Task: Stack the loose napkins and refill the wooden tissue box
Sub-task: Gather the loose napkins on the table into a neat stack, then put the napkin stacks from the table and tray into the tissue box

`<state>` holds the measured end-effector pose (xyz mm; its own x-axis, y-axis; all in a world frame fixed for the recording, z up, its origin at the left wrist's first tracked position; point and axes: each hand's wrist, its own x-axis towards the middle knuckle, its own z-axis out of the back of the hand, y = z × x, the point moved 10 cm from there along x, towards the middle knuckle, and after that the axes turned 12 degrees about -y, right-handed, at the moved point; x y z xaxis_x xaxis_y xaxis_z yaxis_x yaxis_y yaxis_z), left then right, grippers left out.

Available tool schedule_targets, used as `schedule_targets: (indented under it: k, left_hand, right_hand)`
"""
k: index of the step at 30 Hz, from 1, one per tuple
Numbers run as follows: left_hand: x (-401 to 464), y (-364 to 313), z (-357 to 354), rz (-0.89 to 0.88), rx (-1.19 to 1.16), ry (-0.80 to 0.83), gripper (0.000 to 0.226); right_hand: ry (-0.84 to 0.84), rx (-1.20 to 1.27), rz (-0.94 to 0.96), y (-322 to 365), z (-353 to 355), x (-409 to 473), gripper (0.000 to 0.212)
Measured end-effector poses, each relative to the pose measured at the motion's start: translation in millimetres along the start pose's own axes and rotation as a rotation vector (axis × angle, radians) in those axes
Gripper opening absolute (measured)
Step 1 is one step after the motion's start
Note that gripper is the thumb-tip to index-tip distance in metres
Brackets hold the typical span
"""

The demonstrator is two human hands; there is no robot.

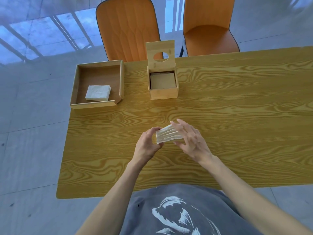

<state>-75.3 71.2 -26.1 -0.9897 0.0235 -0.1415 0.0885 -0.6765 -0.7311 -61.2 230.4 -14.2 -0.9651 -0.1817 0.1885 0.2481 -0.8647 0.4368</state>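
No words, numbers, labels or brand marks can be read anywhere in view. The only printed thing is a white graphic (176, 216) on the front of the person's grey shirt (145, 216), at about 6 o'clock in the picture; it is cut off by the bottom edge and looks like an abstract or animal-like shape, possibly a bird, with no lettering to make out.

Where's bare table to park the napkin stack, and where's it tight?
Free: the whole table right of the wooden tissue box, and the near strip below both hands. A lane runs between the wooden tray and box. Tight: the centre, where left hand and right hand grip the napkin stack.
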Motion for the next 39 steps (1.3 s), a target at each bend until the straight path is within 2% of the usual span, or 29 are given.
schedule_targets:
  k: [4,7,11,17,22,26,32,39]
  left_hand:
    - [3,2,0,-0.005,0.048,-0.02,0.036]
    - [5,-3,1,-0.017,-0.019,-0.041,0.027]
    - [9,-6,6,-0.035,-0.07,-0.075,0.022]
    - [10,-3,-2,-0.04,0.024,0.006,0.03]
    - [31,-2,8,0.084,-0.196,-0.038,0.027]
    - [70,-23,29,0.099,-0.308,-0.044,0.037]
    - [139,-54,74,0.055,-0.34,-0.179,0.038]
    - [194,-58,84,0.145,-0.239,-0.294,0.026]
  right_hand:
    - [-0.034,0.012,-0.044,-6,1,0,0.06]
    - [-0.06,0.011,-0.047,-8,6,4,0.055]
    - [-0.103,0.118,-0.061,-7,17,11,0.03]
    - [-0.027,0.135,-0.083,-12,8,10,0.034]
    - [-0.043,0.254,-0.239,-26,22,27,0.03]
    - [-0.111,0.357,-0.246,-26,42,73,0.038]
    - [-0.234,0.412,-0.233,-29,67,158,0.031]
    - [-0.311,0.303,-0.259,-39,71,217,0.03]
